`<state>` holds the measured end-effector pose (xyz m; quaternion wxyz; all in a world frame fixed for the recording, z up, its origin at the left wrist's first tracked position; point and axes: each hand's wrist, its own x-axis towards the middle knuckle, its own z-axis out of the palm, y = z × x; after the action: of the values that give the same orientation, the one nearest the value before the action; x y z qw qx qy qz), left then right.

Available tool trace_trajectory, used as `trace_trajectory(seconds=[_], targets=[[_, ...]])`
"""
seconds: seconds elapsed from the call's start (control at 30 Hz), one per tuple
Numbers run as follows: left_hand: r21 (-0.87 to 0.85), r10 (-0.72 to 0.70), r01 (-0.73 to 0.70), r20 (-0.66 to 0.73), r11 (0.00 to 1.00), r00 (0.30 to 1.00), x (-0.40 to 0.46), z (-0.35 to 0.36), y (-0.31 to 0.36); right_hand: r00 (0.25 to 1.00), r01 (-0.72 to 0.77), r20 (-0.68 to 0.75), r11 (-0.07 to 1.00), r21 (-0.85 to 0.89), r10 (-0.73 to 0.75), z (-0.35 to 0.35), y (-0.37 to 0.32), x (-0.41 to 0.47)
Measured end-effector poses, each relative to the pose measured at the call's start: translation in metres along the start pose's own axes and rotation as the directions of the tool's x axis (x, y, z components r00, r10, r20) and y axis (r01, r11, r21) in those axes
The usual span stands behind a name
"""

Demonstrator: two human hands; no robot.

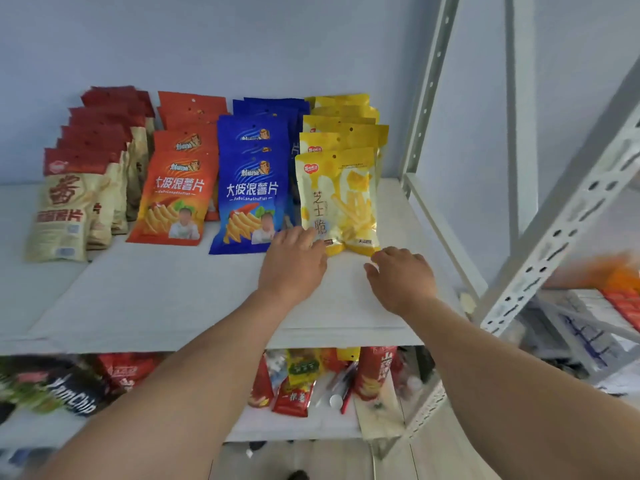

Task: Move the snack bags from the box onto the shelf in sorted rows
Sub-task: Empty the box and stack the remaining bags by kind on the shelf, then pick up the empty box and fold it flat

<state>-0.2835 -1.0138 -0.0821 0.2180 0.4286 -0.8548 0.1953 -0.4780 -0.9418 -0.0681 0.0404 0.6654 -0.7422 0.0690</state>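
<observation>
Front yellow bag (337, 202): stands upright at the head of the yellow row, the landmark for everything below; its bottom seam rests on the white shelf board (173, 299).
Handling: probably light, air-puffed and crinkly, with slick film that could slide or tip; the chips inside would crush under a squeeze. Best held by the flat sealed edges or steadied low at both bottom corners.
Left hand (294, 261): at the bag's lower left corner, fingers fairly straight and touching the bag's base, holding nothing.
Right hand (401, 278): just off the bag's lower right corner, fingers loosely bent, no bag in it; whether a fingertip touches the corner I cannot tell.
Yellow row (346, 123): more bags of the same kind lined up behind the front bag.
Blue row (252, 188): directly left of the yellow bag.
Orange row (176, 192): further left.
Red-and-cream row (69, 202): furthest left.
Lower shelf (311, 386): beneath the bag, mixed snack packets.
Box: not in view.
</observation>
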Motion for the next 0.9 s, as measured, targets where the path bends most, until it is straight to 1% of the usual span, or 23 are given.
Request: trace_trajectory(seconds=[0.07, 0.13, 0.23, 0.3, 0.43, 0.53, 0.63, 0.7, 0.77, 0.83, 0.87, 0.9], targets=[[0.05, 0.076, -0.082, 0.104, 0.995, 0.992, -0.031, -0.016, 0.005, 0.991, 0.136, 0.013, 0.987, -0.084, -0.136, -0.005, -0.009, -0.025], [0.082, 0.07, -0.088, 0.202, 0.993, 0.977, -0.064, -0.031, 0.008, 0.972, 0.236, -0.003, 0.967, -0.093, -0.237, -0.008, -0.024, -0.047], [0.085, -0.021, -0.006, 0.317, 0.996, 0.948, -0.118, -0.056, 0.01, 0.935, 0.351, -0.024, 0.935, -0.056, -0.353, -0.008, -0.054, -0.078], [0.109, -0.114, 0.08, 0.356, 0.991, 0.928, -0.157, -0.074, 0.006, 0.91, 0.415, -0.014, 0.91, -0.019, -0.415, -0.004, -0.078, -0.098], [0.169, -0.309, 0.263, 0.38, 0.95, 0.872, -0.236, -0.113, -0.009, 0.858, 0.511, 0.027, 0.858, 0.045, -0.512, 0.007, -0.137, -0.136], [0.225, -0.397, 0.333, 0.383, 0.916, 0.834, -0.293, -0.137, -0.018, 0.844, 0.527, 0.053, 0.843, 0.106, -0.534, 0.017, -0.179, -0.161], [0.294, -0.52, 0.433, 0.39, 0.852, 0.76, -0.369, -0.169, -0.032, 0.793, 0.59, 0.089, 0.795, 0.139, -0.603, 0.03, -0.234, -0.197], [0.332, -0.597, 0.497, 0.395, 0.801, 0.698, -0.422, -0.192, -0.041, 0.754, 0.63, 0.114, 0.761, 0.156, -0.647, 0.036, -0.275, -0.226], [0.346, -0.649, 0.549, 0.408, 0.761, 0.642, -0.474, -0.218, -0.047, 0.719, 0.664, 0.119, 0.727, 0.175, -0.685, 0.045, -0.314, -0.257], [0.343, -0.691, 0.6, 0.372, 0.723, 0.619, -0.53, -0.242, -0.052, 0.688, 0.694, 0.115, 0.696, 0.185, -0.716, 0.052, -0.353, -0.293], [0.351, -0.71, 0.618, 0.379, 0.704, 0.594, -0.557, -0.254, -0.053, 0.674, 0.706, 0.123, 0.684, 0.182, -0.728, 0.055, -0.373, -0.31], [0.362, -0.73, 0.636, 0.402, 0.682, 0.554, -0.585, -0.266, -0.054, 0.658, 0.717, 0.139, 0.672, 0.186, -0.74, 0.059, -0.393, -0.328]])
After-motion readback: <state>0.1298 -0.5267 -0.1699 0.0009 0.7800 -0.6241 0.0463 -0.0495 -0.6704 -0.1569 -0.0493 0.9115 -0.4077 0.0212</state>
